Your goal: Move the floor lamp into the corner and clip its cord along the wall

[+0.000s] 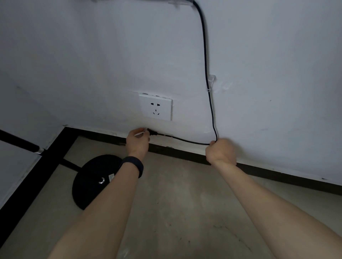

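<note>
A black cord runs down the white wall from the top edge, passes through a clear clip, then bends left along the skirting. My right hand is shut on the cord at its bend. My left hand pinches the black plug at the cord's end, just below the white wall socket. The floor lamp's round black base stands on the floor near the corner, and its black pole leans off to the left edge.
A black skirting board lines both walls and meets at the corner at the left. The floor is bare concrete. Another clear clip holds the cord at the top edge. A dark band sits on my left wrist.
</note>
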`<state>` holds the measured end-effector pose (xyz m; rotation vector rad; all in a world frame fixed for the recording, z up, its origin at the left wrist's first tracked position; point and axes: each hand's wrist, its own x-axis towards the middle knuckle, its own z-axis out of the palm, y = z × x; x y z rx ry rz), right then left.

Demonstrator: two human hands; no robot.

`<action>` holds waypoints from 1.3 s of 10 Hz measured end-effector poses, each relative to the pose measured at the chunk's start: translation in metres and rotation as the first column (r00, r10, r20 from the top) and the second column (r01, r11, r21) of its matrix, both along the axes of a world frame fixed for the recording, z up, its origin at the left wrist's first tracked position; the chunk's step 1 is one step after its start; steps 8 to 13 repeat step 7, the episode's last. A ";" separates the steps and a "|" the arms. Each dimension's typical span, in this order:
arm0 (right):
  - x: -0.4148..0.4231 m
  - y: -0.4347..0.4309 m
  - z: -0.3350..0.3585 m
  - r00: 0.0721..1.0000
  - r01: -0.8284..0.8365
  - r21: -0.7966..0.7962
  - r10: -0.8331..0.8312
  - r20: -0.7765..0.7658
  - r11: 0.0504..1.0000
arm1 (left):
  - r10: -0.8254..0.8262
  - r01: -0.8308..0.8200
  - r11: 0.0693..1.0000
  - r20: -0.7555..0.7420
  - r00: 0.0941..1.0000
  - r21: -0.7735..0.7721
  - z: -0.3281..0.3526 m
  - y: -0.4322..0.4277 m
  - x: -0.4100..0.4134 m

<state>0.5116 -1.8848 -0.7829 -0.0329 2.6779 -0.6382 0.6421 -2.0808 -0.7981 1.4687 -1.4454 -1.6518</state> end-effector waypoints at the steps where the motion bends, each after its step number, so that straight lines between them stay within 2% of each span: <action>1: -0.005 0.011 0.005 0.997 -0.035 0.069 0.039 -0.060 0.997 | -0.003 0.003 1.000 0.003 1.000 0.008 0.000 0.005 -0.007; 2: -0.010 0.022 0.006 0.990 -0.120 0.054 0.123 -0.066 0.991 | -0.027 0.027 0.998 0.004 1.000 0.052 -0.004 0.011 -0.010; 3: -0.012 0.029 0.008 0.987 -0.161 0.030 0.160 0.035 0.987 | -0.037 0.037 0.996 -0.005 0.999 0.086 -0.006 0.013 -0.007; 4: -0.011 0.029 0.013 0.980 -0.196 0.036 0.194 0.038 0.980 | -0.076 0.075 0.996 0.025 0.997 0.048 -0.007 0.012 -0.002; 6: -0.016 0.031 0.006 0.978 -0.210 -0.026 0.210 -0.018 0.977 | -0.086 0.089 0.989 -0.032 0.996 0.114 0.001 0.009 0.005; 7: -0.017 0.037 0.011 0.971 -0.241 0.030 0.240 0.023 0.970 | -0.111 0.109 0.994 0.073 0.991 0.022 0.008 0.011 0.010; 13: -0.017 0.037 0.011 0.971 -0.241 0.030 0.240 0.023 0.970 | -0.111 0.109 0.994 0.073 0.991 0.022 0.008 0.011 0.010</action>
